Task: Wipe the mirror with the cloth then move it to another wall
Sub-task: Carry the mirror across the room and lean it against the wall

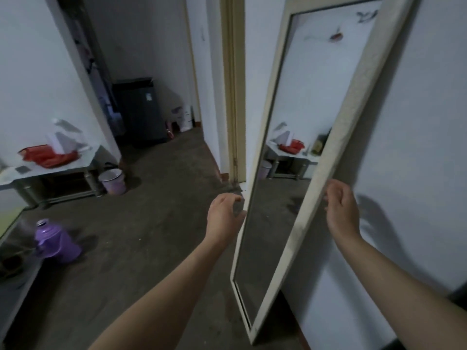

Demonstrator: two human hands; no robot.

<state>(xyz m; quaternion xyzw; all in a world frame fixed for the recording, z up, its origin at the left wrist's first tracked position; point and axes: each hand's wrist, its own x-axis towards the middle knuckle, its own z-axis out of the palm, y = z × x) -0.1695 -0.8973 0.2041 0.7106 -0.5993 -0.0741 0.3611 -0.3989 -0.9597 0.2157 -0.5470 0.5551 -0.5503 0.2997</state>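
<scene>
Dim room with white walls point(429, 122) and bare grey concrete floor point(141, 243), doorway at far centre. Tall mirror point(298, 152) in pale frame, leaning against right wall, long axis running up from near floor to far top, glass facing left into room, bottom edge on floor. Low worktop point(58, 170) at far left, carrying red bag point(50, 155). Dark cabinet point(140, 109) farther back in the passage. Purple jug point(56, 242) on floor at near left, pale bucket point(113, 181) beside worktop. Left hand point(223, 215) at mirror's left frame edge, right hand point(341, 208) at right frame edge, both curled loosely with fingers parted; firm grip on frame not discernible.
</scene>
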